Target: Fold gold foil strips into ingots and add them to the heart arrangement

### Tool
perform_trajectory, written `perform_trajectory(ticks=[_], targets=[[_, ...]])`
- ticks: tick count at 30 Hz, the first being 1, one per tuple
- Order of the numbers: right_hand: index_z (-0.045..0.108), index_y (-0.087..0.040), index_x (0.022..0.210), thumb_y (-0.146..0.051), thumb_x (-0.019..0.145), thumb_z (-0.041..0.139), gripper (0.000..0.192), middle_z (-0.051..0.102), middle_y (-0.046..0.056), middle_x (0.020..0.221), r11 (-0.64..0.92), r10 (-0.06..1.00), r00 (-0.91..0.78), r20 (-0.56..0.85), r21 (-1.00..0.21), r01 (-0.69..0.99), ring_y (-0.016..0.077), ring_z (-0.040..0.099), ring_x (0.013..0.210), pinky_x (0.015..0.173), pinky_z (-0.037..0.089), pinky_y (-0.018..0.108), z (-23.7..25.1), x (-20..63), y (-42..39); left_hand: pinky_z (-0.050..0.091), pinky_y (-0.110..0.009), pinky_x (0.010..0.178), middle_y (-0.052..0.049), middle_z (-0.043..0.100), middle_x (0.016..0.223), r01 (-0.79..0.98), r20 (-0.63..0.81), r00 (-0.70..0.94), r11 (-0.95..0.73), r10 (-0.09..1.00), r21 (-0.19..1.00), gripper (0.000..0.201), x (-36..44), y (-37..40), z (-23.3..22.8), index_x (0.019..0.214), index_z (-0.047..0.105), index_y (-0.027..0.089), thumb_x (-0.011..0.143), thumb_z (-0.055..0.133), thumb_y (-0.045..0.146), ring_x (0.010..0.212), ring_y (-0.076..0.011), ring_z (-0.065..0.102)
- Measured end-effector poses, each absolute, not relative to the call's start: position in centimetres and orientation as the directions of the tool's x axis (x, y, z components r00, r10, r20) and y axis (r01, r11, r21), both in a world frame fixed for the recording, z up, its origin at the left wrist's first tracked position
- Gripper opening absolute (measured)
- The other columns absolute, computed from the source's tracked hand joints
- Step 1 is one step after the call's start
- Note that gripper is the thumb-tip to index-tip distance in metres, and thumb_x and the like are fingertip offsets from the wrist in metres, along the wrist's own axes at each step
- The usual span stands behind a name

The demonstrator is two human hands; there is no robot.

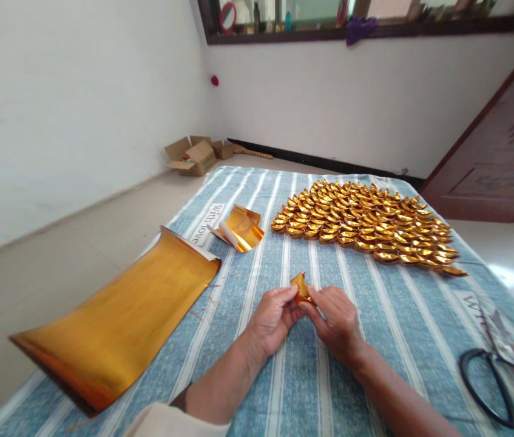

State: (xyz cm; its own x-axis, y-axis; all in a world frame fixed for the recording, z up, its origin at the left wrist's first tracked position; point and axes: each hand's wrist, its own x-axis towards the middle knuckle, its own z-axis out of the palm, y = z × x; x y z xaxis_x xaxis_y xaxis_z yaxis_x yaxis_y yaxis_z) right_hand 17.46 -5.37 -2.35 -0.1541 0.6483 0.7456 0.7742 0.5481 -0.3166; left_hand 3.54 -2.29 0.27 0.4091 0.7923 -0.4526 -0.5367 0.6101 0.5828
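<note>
Both of my hands meet over the middle of the striped cloth, pinching one small folded piece of gold paper [300, 286]. My left hand [272, 318] grips its left side and my right hand [336, 321] its right side with the fingertips. Beyond the hands lies a large spread of finished gold paper ingots [366, 224], packed in rows. A long sheet of gold foil paper [120, 321] curls at the left edge, and a small stack of cut gold squares [241, 229] sits further back.
The blue and white striped cloth [284, 388] covers the whole work surface. Black-handled scissors [493, 382] lie at the right edge. Open cardboard boxes [195, 156] stand on the floor by the far wall. A brown wooden door [502, 158] is at the right.
</note>
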Motion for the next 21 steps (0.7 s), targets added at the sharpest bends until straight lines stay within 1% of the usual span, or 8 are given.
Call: perform_trajectory(ticks=[6,11,15,21], targets=[[0.062,-0.012,0.109,-0.024,0.090,0.057,0.023,0.065,0.006,0.071,0.544,0.656,-0.158,0.738,-0.316,0.777,0.0188,0.059,0.068,0.066,0.047,0.032,-2.29,17.35,-5.47,0.050,-0.018,0.056,-0.008,0.068,0.074,-0.548,-0.453,0.395,0.601,0.799,0.582,0.011,3.62,-2.29,0.23,0.077,0.069,0.008,0.082,0.061,0.012,0.063,-0.0113,0.062],[0.062,-0.013,0.109,-0.021,0.090,0.056,0.021,0.066,0.006,0.071,0.560,0.648,-0.168,0.742,-0.316,0.766,0.0185,0.060,0.070,0.068,0.048,0.032,-2.28,17.38,-5.49,0.050,-0.018,0.056,-0.011,0.070,0.078,-0.542,-0.465,0.387,0.605,0.796,0.584,0.016,3.67,-2.28,0.32,0.080,0.070,0.006,0.085,0.057,0.012,0.064,-0.0114,0.063],[0.063,-0.014,0.104,-0.019,0.090,0.056,0.017,0.066,0.005,0.071,0.570,0.623,-0.188,0.760,-0.277,0.773,0.0160,0.058,0.065,0.070,0.048,0.033,-2.02,17.25,-5.42,0.050,-0.018,0.057,-0.015,0.071,0.084,-0.538,-0.470,0.408,0.622,0.782,0.568,0.019,3.69,-2.35,0.57,0.086,0.072,0.004,0.087,0.054,0.010,0.067,-0.0123,0.064],[0.063,-0.013,0.100,-0.018,0.090,0.056,0.013,0.066,0.003,0.068,0.575,0.578,-0.197,0.792,-0.225,0.787,0.0140,0.056,0.062,0.076,0.049,0.034,-1.72,17.10,-5.42,0.052,-0.019,0.060,-0.016,0.071,0.084,-0.553,-0.474,0.417,0.630,0.776,0.545,0.023,3.79,-2.47,0.82,0.086,0.072,0.003,0.088,0.050,0.009,0.070,-0.0143,0.066]])
